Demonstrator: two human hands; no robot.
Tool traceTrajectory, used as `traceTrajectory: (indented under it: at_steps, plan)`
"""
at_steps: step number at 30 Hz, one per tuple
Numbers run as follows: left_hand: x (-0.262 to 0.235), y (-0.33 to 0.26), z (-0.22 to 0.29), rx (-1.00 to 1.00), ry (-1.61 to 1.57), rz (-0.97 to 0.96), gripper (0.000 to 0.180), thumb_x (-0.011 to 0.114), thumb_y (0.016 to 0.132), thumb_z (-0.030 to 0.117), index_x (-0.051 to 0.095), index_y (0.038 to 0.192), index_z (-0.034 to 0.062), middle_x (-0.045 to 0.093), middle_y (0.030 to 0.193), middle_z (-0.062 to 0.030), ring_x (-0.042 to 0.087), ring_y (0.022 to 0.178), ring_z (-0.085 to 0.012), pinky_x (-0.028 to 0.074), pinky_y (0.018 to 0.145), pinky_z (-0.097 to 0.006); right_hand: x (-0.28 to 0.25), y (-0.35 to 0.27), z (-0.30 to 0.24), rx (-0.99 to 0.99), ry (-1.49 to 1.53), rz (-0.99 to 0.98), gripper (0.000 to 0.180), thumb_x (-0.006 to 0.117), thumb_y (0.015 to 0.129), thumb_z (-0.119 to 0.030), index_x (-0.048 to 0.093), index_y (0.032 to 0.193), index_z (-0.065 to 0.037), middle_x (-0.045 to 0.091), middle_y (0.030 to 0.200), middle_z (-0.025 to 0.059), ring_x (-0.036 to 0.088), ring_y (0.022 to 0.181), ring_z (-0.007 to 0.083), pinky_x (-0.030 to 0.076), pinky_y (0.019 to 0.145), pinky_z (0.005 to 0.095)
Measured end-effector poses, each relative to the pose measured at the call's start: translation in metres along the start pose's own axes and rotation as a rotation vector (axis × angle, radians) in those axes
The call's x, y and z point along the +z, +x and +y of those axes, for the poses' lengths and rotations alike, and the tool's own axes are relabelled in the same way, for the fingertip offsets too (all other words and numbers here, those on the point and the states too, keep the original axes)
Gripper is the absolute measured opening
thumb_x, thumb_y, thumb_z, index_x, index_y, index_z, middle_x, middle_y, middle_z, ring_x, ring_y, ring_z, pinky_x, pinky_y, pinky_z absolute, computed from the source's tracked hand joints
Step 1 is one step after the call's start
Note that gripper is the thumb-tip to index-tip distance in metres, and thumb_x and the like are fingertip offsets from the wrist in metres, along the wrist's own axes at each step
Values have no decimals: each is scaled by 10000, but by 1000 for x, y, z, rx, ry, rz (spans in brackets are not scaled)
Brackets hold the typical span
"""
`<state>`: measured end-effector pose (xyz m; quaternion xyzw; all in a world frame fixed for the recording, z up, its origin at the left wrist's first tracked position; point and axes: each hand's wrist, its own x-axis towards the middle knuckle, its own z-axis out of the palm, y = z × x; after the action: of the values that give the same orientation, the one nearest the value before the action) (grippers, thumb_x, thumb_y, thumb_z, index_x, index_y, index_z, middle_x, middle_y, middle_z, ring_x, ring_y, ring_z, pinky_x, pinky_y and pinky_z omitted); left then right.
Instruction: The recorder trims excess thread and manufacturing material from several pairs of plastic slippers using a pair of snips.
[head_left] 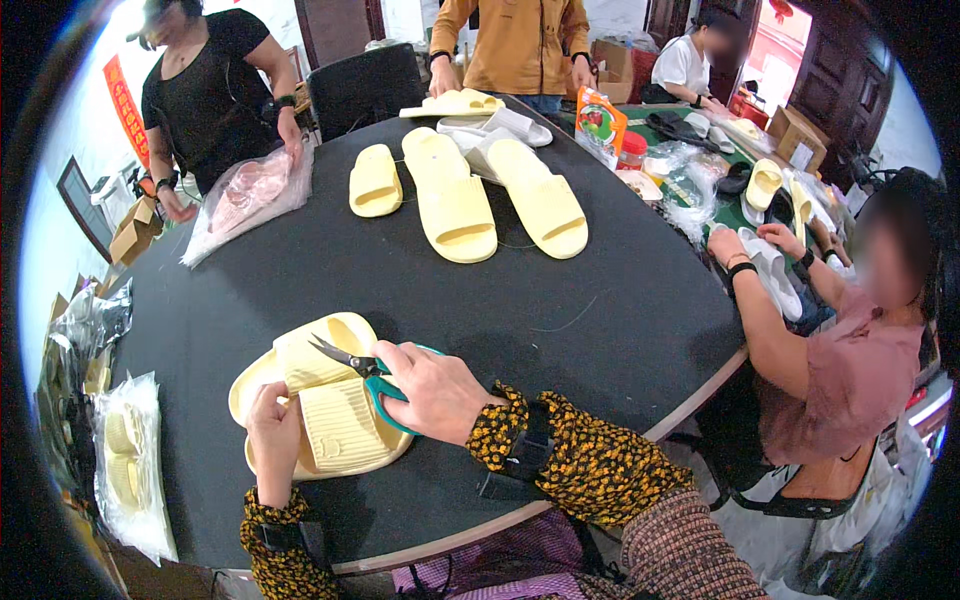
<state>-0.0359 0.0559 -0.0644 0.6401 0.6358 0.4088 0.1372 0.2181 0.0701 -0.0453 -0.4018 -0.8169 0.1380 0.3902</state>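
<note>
A pair of pale yellow slide slippers lies side by side in front of me on the dark tabletop, the farther slipper (345, 332) partly overlapped by the nearer slipper (350, 432). My left hand (274, 435) is closed in a pinch at the edge of the nearer slipper's ribbed strap. The fingertips hide whatever fine detail is between them. In my right hand (435, 392) are small scissors (350, 358) with teal handles and dark blades. The blades are parted over the farther slipper's strap and point toward the upper left.
More yellow slippers (455, 215) and grey slippers (510, 125) lie at the table's far side. A bagged pair (128, 470) sits at the left edge. One person handles a clear bag (245, 200); another, at right, handles white slippers (765, 270) beside a green table.
</note>
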Motion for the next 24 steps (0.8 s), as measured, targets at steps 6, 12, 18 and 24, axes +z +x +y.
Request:
traceTrajectory:
  at_steps: [6,12,18,24]
  plan:
    - [-4,0,-11,14,-23,102,105,631,822,-19,587,917,-13,507,747,-8,394,523,-50,328,489,-220,0,1,-1,-22,34,25,452,662,775,-171,432,1146,-53,582,875,147,623,792,323,518,645,386]
    - [0,2,2,126,15,307,130,632,809,-25,601,936,-24,491,732,-16,404,546,-77,359,526,-237,-6,-1,1,-12,31,5,464,667,768,-167,440,1155,-51,586,887,148,623,802,328,520,655,385]
    - [-3,-1,10,104,-24,346,106,625,802,-54,590,901,-40,462,721,-16,377,551,-65,338,509,-226,0,-1,5,-6,25,46,460,665,768,-156,461,1165,-44,590,888,143,632,796,301,525,665,373]
    - [-8,-2,5,138,-25,403,103,616,793,-74,577,884,-45,482,732,-19,382,544,-65,326,497,-222,0,5,0,130,222,42,408,667,787,-137,497,1147,-46,605,885,137,633,747,246,517,658,339]
